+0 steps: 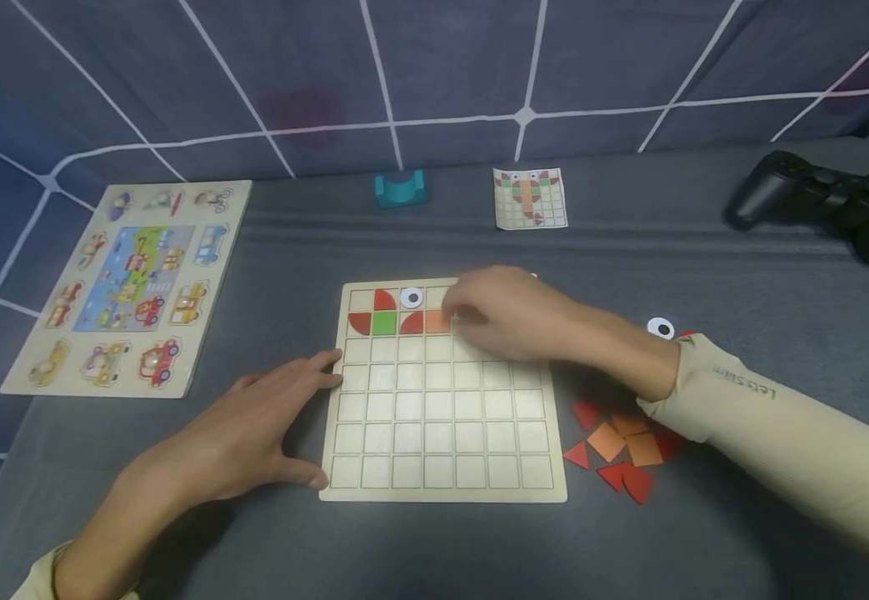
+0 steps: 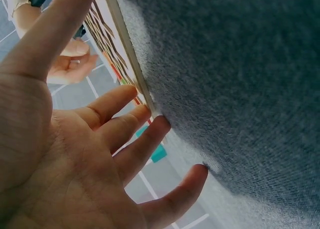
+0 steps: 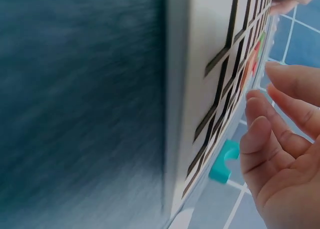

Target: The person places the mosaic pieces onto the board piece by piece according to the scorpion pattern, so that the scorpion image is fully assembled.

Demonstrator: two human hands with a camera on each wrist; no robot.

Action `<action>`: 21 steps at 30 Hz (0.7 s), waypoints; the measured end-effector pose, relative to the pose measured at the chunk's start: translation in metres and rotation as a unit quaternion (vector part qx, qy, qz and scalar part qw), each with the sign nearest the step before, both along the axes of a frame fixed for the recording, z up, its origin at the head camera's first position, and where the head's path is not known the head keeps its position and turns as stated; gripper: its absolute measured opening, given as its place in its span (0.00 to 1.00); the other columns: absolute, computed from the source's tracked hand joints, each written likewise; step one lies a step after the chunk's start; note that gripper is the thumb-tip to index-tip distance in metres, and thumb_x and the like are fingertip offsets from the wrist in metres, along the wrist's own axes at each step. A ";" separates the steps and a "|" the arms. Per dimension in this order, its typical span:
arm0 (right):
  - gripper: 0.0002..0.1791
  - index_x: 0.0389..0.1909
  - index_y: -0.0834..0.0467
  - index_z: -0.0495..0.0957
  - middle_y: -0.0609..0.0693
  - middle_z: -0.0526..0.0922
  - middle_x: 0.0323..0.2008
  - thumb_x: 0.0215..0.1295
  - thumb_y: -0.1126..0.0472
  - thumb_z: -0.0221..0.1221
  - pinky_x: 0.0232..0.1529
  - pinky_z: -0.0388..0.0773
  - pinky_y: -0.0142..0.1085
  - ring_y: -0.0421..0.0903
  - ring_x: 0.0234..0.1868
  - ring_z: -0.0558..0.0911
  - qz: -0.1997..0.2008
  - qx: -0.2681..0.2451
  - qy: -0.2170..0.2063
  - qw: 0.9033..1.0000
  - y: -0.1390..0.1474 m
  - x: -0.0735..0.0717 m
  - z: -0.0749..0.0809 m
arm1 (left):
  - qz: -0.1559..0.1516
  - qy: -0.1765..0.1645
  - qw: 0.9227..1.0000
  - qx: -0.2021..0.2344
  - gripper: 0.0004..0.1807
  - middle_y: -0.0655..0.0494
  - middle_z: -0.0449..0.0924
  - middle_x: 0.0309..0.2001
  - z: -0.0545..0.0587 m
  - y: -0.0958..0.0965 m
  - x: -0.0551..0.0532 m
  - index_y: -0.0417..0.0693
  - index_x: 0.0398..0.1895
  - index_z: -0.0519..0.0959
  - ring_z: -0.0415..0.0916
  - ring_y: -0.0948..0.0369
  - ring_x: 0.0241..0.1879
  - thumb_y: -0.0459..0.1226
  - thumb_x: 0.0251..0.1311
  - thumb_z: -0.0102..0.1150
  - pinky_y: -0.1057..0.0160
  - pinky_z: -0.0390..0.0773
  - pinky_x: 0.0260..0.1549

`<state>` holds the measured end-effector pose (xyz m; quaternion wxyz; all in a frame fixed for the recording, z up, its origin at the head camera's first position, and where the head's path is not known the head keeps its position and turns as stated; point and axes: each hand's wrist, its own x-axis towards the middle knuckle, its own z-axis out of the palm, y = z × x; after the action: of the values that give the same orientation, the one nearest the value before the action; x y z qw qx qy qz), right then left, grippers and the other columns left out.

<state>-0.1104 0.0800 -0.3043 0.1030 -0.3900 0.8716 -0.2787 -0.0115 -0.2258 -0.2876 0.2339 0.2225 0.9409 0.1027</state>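
Note:
A pale wooden grid board (image 1: 394, 433) lies flat on the grey cloth. In its top two rows sit red quarter-circle pieces (image 1: 360, 323), a green square (image 1: 384, 322), a round eye piece (image 1: 412, 297) and an orange square (image 1: 436, 322). My left hand (image 1: 254, 425) is spread at the board's left edge, fingertips and thumb against it. Over the upper right cells hovers my right hand (image 1: 512, 312), its fingertips beside the orange square. In the right wrist view its fingers (image 3: 257, 134) are loosely bent with no piece visible between them.
Right of the board lie loose orange squares (image 1: 606, 442), red pieces (image 1: 636, 482) and another eye piece (image 1: 661, 327). Behind it are a pattern card (image 1: 530, 200) and a teal block (image 1: 401, 190). A picture puzzle (image 1: 202, 333) is at left, a black game controller (image 1: 824, 196) at right.

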 end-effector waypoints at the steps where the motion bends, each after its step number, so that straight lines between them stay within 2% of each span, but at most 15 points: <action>1: 0.11 0.40 0.57 0.84 0.46 0.82 0.35 0.59 0.70 0.59 0.46 0.76 0.41 0.44 0.37 0.78 -0.004 -0.003 -0.003 1.000 0.005 0.001 0.001 | 0.000 0.000 1.000 0.001 0.57 0.52 0.55 0.76 0.000 0.000 0.000 0.51 0.69 0.67 0.56 0.46 0.71 0.61 0.31 0.79 0.31 0.60 0.58; 5: 0.12 0.43 0.59 0.85 0.47 0.83 0.39 0.58 0.70 0.60 0.47 0.76 0.42 0.44 0.38 0.78 -0.021 -0.007 -0.016 1.000 0.029 0.007 0.002 | 0.003 -0.001 1.000 0.001 0.57 0.52 0.54 0.76 0.000 0.001 0.000 0.51 0.69 0.67 0.56 0.46 0.71 0.61 0.31 0.79 0.31 0.59 0.58; 12: 0.12 0.44 0.55 0.85 0.42 0.80 0.35 0.59 0.68 0.65 0.35 0.73 0.38 0.40 0.32 0.73 -0.043 0.014 -0.030 0.999 0.070 0.023 0.006 | 0.006 -0.005 1.000 0.002 0.57 0.51 0.54 0.76 0.000 0.001 0.000 0.50 0.69 0.67 0.55 0.46 0.72 0.61 0.31 0.79 0.31 0.59 0.59; 15: 0.11 0.42 0.54 0.85 0.40 0.78 0.32 0.58 0.66 0.69 0.32 0.72 0.35 0.39 0.30 0.73 -0.050 0.023 -0.030 0.998 0.082 0.032 0.006 | 0.006 -0.004 1.000 0.003 0.57 0.51 0.54 0.76 0.000 0.001 0.000 0.51 0.69 0.67 0.56 0.46 0.72 0.61 0.31 0.79 0.31 0.59 0.58; 21: 0.14 0.44 0.51 0.84 0.37 0.79 0.37 0.56 0.64 0.71 0.34 0.76 0.37 0.35 0.32 0.74 -0.051 0.040 -0.026 0.998 0.094 0.056 0.000 | 0.006 -0.002 1.000 0.001 0.57 0.52 0.54 0.76 0.000 0.001 0.000 0.51 0.69 0.67 0.56 0.46 0.72 0.60 0.31 0.80 0.30 0.59 0.58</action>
<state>-0.0544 0.1740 -0.3048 0.1266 -0.3337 0.8978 -0.2582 -0.0113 -0.2246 -0.2874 0.2352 0.2171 0.9415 0.1059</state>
